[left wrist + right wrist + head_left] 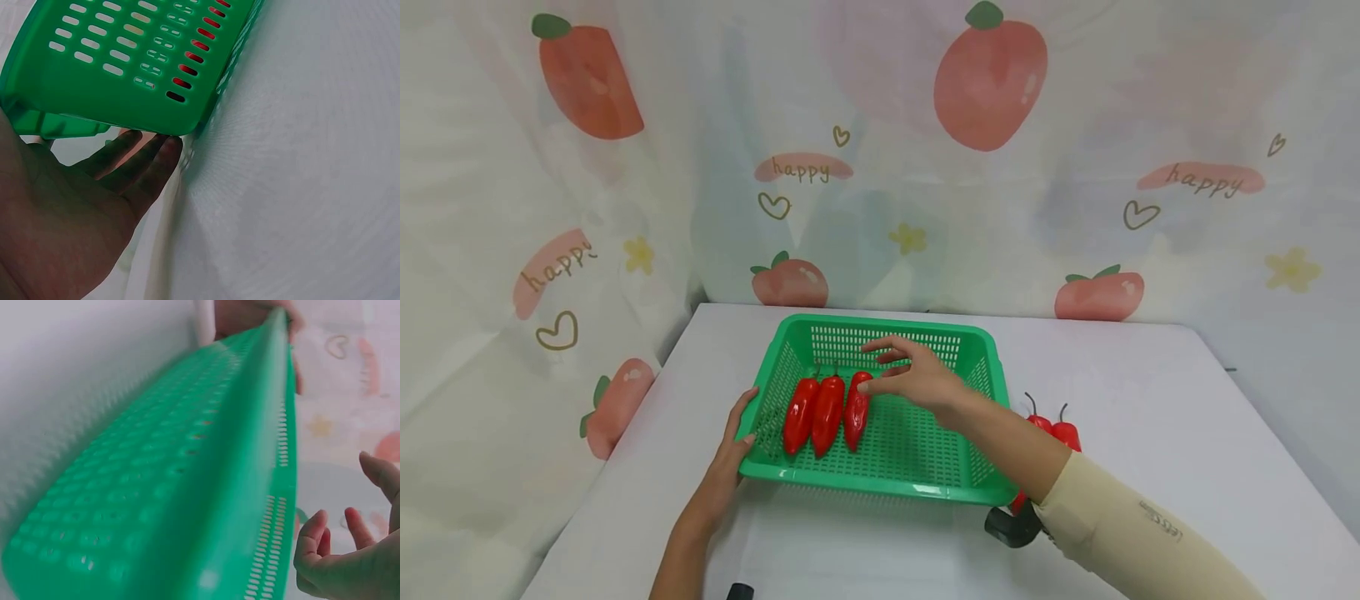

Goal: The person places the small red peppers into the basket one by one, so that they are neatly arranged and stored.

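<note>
Three red chili peppers (827, 414) lie side by side in the left half of a green plastic basket (880, 492) with slotted walls. At the basket's left end my left hand (727, 458) grips the rim, its fingers (147, 165) up against the outer wall in the left wrist view. Over the basket hovers my right hand (922, 379), palm down, fingers loosely bent and holding nothing. Its thumb overlaps the rightmost pepper in the head view. The right wrist view shows the same empty right hand (350, 559) above the rim, its fingers apart.
More red peppers (1065, 434) lie on the white table (1157, 392) right of the basket, partly hidden by my right forearm. A black curved piece (1015, 527) is below that forearm. Printed cloth (880, 108) hangs behind and to the left.
</note>
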The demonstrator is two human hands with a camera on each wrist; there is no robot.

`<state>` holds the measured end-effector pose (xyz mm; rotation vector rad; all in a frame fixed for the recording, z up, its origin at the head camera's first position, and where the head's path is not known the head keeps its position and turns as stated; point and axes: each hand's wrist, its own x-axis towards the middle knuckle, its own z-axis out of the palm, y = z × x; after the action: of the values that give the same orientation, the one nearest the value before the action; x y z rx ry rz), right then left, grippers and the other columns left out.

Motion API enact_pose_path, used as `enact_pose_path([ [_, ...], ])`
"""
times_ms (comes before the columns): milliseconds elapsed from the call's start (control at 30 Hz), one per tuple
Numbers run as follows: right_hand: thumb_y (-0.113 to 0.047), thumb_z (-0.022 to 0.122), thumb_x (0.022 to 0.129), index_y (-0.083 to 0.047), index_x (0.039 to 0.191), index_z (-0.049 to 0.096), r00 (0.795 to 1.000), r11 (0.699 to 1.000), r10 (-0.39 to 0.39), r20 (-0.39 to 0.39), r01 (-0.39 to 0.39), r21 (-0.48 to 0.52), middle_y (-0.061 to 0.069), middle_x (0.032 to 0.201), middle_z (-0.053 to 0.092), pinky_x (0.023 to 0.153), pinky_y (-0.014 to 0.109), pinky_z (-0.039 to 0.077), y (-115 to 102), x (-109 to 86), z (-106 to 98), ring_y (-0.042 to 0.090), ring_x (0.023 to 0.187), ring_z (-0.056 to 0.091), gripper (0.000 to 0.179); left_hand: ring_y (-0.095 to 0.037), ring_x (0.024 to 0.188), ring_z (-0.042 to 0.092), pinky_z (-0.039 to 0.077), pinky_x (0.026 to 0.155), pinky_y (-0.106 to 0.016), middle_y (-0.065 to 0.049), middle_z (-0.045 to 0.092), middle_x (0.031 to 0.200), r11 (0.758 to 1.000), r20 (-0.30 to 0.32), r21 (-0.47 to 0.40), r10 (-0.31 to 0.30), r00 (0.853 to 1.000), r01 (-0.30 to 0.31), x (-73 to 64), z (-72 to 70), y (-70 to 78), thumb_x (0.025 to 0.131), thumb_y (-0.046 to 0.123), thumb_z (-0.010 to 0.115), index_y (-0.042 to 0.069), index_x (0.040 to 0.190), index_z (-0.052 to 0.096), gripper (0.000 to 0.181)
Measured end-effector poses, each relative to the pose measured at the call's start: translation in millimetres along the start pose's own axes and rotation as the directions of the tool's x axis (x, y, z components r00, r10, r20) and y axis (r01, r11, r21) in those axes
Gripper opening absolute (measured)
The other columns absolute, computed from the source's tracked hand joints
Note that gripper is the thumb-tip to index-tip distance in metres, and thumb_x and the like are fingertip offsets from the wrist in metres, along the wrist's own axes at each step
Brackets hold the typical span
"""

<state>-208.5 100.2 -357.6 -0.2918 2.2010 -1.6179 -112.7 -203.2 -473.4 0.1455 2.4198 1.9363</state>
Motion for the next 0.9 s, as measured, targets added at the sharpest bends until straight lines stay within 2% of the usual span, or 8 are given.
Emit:
enact_pose_path([
  [200, -0.020, 0.084, 0.088, -0.021, 0.139, 0.063, 1.000, 1.000, -0.023, 0.009, 0.023, -0.014, 0.010, 0.139, 0.057, 0.096, 0.049, 0.050, -5.9, -21.9, -26.5, 0.034, 0.125, 0.055, 0.055, -0.034, 0.135, 0.031, 0.036, 0.097, -0.052, -0.007, 0.018, 0.165, 1.000, -0.015, 0.018, 0.010, 1.000, -0.010, 1.2, -1.5, 0.0, 0.108, 0.022, 0.027, 0.043, 0.163, 0.019, 0.059],
  [300, -0.021, 0.083, 0.090, -0.021, 0.143, 0.060, 1.000, 1.000, -0.020, 0.005, 0.020, -0.016, 0.011, 0.144, 0.054, 0.101, 0.053, 0.046, -2.0, -33.9, -41.4, 0.035, 0.130, 0.052, 0.058, -0.035, 0.135, 0.031, 0.036, 0.096, -0.052, -0.007, 0.018, 0.165, 1.000, -0.011, 0.005, 0.006, 1.000, -0.006, 1.0, -1.0, -0.6, 0.109, 0.022, 0.027, 0.042, 0.163, 0.018, 0.059],
  [467, -0.025, 0.079, 0.093, -0.018, 0.149, 0.051, 1.000, 1.000, -0.007, -0.011, 0.007, -0.019, 0.015, 0.151, 0.047, 0.107, 0.058, 0.039, 13.9, -55.3, -67.1, 0.035, 0.132, 0.051, 0.063, -0.035, 0.136, 0.030, 0.034, 0.098, -0.051, -0.009, 0.016, 0.166, 1.000, 0.010, -0.021, 0.005, 1.000, -0.005, 0.0, 1.9, -2.1, 0.108, 0.021, 0.027, 0.039, 0.164, 0.017, 0.059],
  [567, -0.026, 0.077, 0.094, -0.016, 0.153, 0.045, 1.000, 1.000, 0.001, -0.026, -0.001, -0.028, 0.017, 0.153, 0.044, 0.106, 0.057, 0.041, 24.7, -67.6, -83.1, 0.037, 0.133, 0.049, 0.068, -0.034, 0.137, 0.029, 0.033, 0.101, -0.052, -0.008, 0.016, 0.166, 0.999, 0.018, -0.039, 0.009, 1.000, -0.008, -0.4, 3.1, -3.2, 0.109, 0.019, 0.026, 0.038, 0.164, 0.017, 0.060],
  [733, -0.024, 0.079, 0.091, -0.012, 0.156, 0.039, 0.998, 0.998, 0.009, -0.068, -0.014, -0.060, 0.022, 0.153, 0.040, 0.095, 0.054, 0.051, 42.1, -88.2, -112.3, 0.044, 0.137, 0.042, 0.077, -0.035, 0.140, 0.027, 0.033, 0.103, -0.054, -0.007, 0.014, 0.166, 0.999, 0.019, -0.054, 0.009, 1.000, -0.008, -2.8, 2.8, -3.2, 0.110, 0.020, 0.027, 0.039, 0.164, 0.017, 0.059],
  [900, -0.023, 0.074, 0.095, -0.008, 0.156, 0.036, 0.989, 0.995, 0.029, -0.143, -0.043, -0.093, 0.026, 0.152, 0.040, 0.097, 0.058, 0.049, 62.2, -111.6, -139.5, 0.047, 0.131, 0.047, 0.074, -0.036, 0.141, 0.024, 0.033, 0.103, -0.055, -0.008, 0.011, 0.167, 1.000, 0.019, -0.028, 0.007, 1.000, -0.006, -3.8, 1.2, 0.8, 0.110, 0.022, 0.027, 0.039, 0.164, 0.016, 0.058],
])
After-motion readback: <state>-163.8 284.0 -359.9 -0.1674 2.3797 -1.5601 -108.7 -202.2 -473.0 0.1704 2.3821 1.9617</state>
